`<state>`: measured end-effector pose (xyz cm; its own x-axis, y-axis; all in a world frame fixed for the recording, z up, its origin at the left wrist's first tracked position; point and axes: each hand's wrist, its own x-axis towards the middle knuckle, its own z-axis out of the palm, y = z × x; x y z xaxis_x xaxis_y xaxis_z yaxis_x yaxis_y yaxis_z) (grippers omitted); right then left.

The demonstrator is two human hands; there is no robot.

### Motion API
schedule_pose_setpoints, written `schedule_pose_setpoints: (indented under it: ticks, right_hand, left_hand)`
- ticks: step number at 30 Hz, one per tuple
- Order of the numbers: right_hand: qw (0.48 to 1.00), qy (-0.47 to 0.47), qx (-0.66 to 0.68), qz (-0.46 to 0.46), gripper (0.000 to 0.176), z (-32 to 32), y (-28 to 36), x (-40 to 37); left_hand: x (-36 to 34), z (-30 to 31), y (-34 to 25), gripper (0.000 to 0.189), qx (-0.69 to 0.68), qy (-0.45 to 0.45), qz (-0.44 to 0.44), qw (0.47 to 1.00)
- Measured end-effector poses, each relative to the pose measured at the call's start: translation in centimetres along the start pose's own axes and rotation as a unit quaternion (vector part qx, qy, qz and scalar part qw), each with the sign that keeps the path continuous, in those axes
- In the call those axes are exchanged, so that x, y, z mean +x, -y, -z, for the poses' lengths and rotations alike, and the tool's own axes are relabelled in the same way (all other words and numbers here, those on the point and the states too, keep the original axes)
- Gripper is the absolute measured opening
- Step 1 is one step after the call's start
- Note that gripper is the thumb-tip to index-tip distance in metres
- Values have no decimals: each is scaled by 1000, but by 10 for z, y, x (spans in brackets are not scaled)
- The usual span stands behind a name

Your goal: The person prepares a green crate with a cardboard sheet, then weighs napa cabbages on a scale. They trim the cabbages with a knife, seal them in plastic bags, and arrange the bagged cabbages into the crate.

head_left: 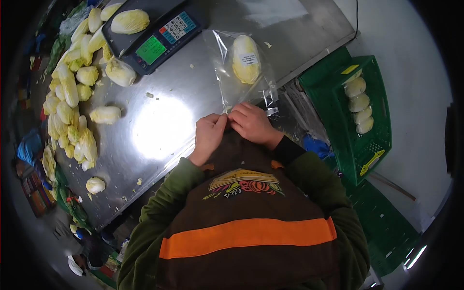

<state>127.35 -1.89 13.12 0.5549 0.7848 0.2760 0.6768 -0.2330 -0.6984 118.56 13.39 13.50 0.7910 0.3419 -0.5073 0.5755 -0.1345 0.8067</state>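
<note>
A clear plastic bag lies on the metal table with a pale napa cabbage inside it. A white printed label shows over the cabbage. At the table's front edge my left hand pinches the bag's near end between thumb and fingers. Close beside it, my right hand is closed on the same end, its fingers curled. The fingertips of both hands almost meet, and the bag's gathered edge is partly hidden between them.
Loose napa cabbages are heaped along the table's left side. A scale with a green display carries one cabbage. To the right, a green crate holds several wrapped cabbages. Leaf scraps dot the metal table.
</note>
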Motion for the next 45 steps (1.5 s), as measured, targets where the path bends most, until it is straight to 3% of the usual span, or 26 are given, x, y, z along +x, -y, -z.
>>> schedule_pose_setpoints:
  ticks: [4,5,7,9,10,12,13,14,15,17,18,19,21,22,24,25,27,30,32,36,38,39,41,42,44,45]
  right_hand:
    - [998,-15,-27,57,15,12,-6,-25]
    - [998,19,-31,60,12,29,-5,-41]
    - [992,122,-11,-12,11,67,-14,-106]
    - [958,221,-63,-169,18,96,-34,-223]
    - [856,333,-85,-386,32,107,-38,-281]
    - [623,580,-134,-507,48,151,-18,-277]
    - [622,577,-131,-512,48,140,-27,-287]
    - [752,408,-212,-472,50,122,-44,-300]
    - [841,217,-282,-407,51,111,-55,-307]
    - [884,43,-222,-410,50,91,-93,-242]
    - [913,-37,-232,-333,48,82,-98,-205]
    - [934,-64,-205,-286,49,74,-108,-176]
    - [951,-99,-175,-235,50,61,-117,-135]
    - [961,-116,-159,-193,46,56,-119,-119]
    - [969,-137,-143,-147,42,52,-122,-106]
    - [975,-144,-117,-124,34,50,-125,-102]
    - [975,-177,-78,-107,15,55,-124,-92]
    - [963,-238,-36,-123,11,97,-92,-64]
    - [962,-248,-21,-112,9,126,-63,-39]
    - [975,-196,72,-79,8,139,-40,-15]
    - [911,-223,296,-180,8,123,-41,-12]
    - [913,-215,295,-180,8,119,-41,-11]
    - [888,-142,241,-366,16,109,-42,-12]
    - [888,-135,240,-368,16,101,-48,-14]
    - [851,-10,215,-479,17,80,-68,-25]
    - [849,-6,215,-482,17,69,-78,-32]
  left_hand:
    - [-7,-17,-6,32,-3,-24,-24,999]
    - [-8,-20,-7,32,-24,-27,-18,999]
    - [-7,-16,-10,33,-17,6,8,1000]
    - [1,0,0,35,31,91,63,993]
    - [3,9,6,35,31,97,61,993]
    - [11,20,12,33,42,46,-8,998]
    - [16,24,0,36,121,11,-108,987]
    - [21,27,-13,44,197,-25,-203,959]
    - [24,30,-36,57,309,-31,-279,909]
    - [39,29,-69,64,371,40,-403,836]
    - [47,28,-77,65,411,88,-451,788]
    - [53,25,-81,65,416,87,-452,785]
    - [64,19,-84,52,442,193,-510,713]
    - [68,17,-83,52,447,191,-512,708]
    - [74,13,-80,30,400,255,-547,690]
    - [75,10,-80,17,384,256,-538,705]
    - [75,13,-82,15,352,209,-539,736]
    - [69,36,-89,11,209,70,-506,834]
    - [66,55,-78,8,56,-16,-424,904]
    - [50,51,-67,5,-103,-14,-367,925]
    - [45,42,-48,6,-165,2,-281,945]
    - [42,30,-50,10,-205,-19,-270,941]
    - [34,16,-48,23,-202,-80,-172,961]
    - [30,14,-49,27,-200,-100,-113,968]
    - [26,16,-25,30,-190,-106,-49,975]
    - [31,16,3,30,-123,-47,6,991]
